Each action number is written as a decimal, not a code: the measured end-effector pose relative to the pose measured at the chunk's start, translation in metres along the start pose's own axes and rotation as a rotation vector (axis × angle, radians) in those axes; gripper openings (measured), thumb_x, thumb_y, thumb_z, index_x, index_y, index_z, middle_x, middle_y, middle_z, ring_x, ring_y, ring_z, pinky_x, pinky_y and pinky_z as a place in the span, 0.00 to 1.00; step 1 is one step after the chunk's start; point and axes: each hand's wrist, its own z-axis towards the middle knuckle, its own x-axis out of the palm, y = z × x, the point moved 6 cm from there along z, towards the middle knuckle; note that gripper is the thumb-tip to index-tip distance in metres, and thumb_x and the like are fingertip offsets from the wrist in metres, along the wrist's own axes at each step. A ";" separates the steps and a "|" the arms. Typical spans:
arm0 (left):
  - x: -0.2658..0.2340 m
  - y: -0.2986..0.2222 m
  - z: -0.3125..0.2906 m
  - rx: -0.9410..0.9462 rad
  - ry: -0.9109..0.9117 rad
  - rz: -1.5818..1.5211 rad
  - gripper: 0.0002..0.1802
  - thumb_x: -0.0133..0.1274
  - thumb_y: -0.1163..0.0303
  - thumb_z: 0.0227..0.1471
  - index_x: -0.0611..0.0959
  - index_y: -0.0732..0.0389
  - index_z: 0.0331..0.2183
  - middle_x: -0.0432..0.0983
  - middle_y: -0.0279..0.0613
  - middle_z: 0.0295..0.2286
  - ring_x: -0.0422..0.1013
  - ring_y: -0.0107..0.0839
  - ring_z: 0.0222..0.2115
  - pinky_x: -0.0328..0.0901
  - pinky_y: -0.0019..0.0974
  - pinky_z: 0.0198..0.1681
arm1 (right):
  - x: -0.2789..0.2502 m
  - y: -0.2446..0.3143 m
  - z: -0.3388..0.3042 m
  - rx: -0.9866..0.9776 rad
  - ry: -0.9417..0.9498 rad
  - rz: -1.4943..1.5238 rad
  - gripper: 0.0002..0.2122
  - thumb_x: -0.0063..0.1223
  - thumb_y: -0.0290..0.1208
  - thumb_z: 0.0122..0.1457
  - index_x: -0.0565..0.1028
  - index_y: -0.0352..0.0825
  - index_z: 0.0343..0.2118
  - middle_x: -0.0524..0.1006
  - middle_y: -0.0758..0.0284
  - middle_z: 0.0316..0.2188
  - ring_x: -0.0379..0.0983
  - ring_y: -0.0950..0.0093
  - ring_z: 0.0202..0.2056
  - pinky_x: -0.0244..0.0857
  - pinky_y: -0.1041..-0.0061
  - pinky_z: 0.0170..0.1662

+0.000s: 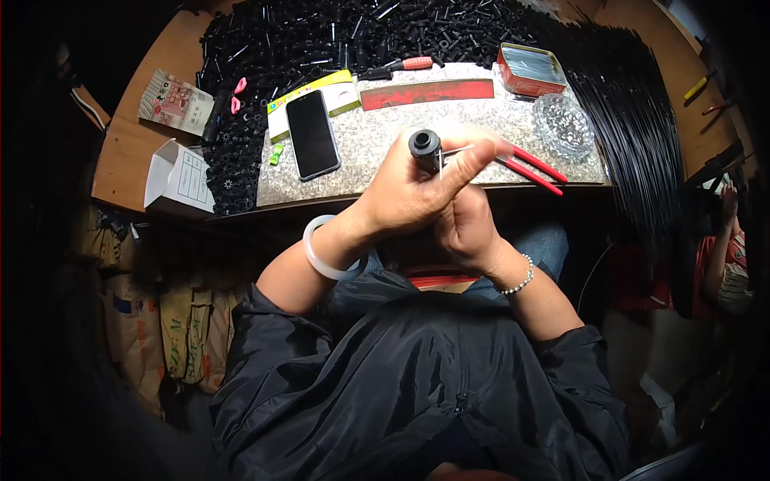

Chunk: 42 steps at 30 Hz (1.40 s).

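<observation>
**Left hand [401, 192] holding black tubular piece [425, 144], ring end facing up**

Item one: the tubular piece is sitting in the left hand, above the near edge of a pale speckled board [513, 120]; the hand is closing around it.
Item two: a thin metal pin [458, 150] is jutting sideways beside the piece, pointing toward blurred fingertips.
Item three: the right hand [469, 224] is curling its fingers just below and partly behind the left; what it is pinching, if anything, cannot be told.

On the board: red-handled pliers [539, 171] are showing their handles right of the hands, the head being hidden; a red strip [427, 94] is lying beyond; a dark-screened phone [313, 135] is leaning against a yellow-green box [343, 92]; a clear glass dish [584, 143] is standing near a red tin [525, 81].

Surrounding stock: small black parts [353, 36] are covering the far side; long black rods [634, 104] are fanning out at right; an opened white box [180, 180] is standing at left.
</observation>
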 end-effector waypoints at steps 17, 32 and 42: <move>-0.022 0.027 -0.029 -0.107 -0.403 -0.135 0.21 0.39 0.64 0.61 0.71 0.75 0.45 0.51 0.20 0.11 0.46 0.11 0.09 0.43 0.20 0.12 | -0.069 0.024 -0.004 0.000 -0.103 -0.702 0.07 0.58 0.27 0.48 0.72 0.33 0.28 0.72 0.63 0.30 0.65 0.65 0.37 0.58 0.69 0.39; -0.035 0.036 -0.025 -0.021 -0.496 0.103 0.17 0.40 0.65 0.61 0.78 0.66 0.40 0.54 0.19 0.08 0.48 0.09 0.09 0.42 0.21 0.13 | -0.103 0.031 -0.015 0.143 0.086 -0.807 0.14 0.61 0.24 0.43 0.75 0.35 0.36 0.67 0.65 0.31 0.65 0.75 0.27 0.61 0.79 0.29; -0.034 0.044 -0.018 -0.025 -0.537 0.051 0.16 0.42 0.66 0.60 0.79 0.68 0.38 0.57 0.19 0.12 0.49 0.09 0.13 0.41 0.21 0.15 | -0.077 0.090 0.000 -0.243 0.187 -1.325 0.11 0.63 0.33 0.43 0.76 0.37 0.30 0.70 0.65 0.32 0.69 0.71 0.28 0.64 0.76 0.28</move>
